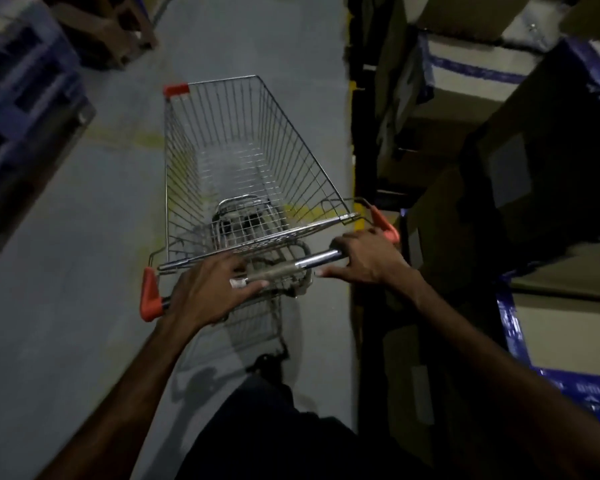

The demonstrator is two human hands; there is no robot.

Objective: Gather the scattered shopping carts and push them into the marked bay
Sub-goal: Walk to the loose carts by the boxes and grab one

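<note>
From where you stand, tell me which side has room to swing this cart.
Left is free: bare grey floor runs between the cart and the blue pallets, and on ahead past its front. Right is crowded: stacked cardboard boxes on racking stand close beside the basket and the right hand. The left hand grips the handle bar.

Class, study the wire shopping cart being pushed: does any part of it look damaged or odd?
Yes. The silver wire shopping cart has a metal push bar whose middle is wrapped in dull tape or cloth, and only one front corner shows an orange plastic bumper. The basket holds nothing.
</note>
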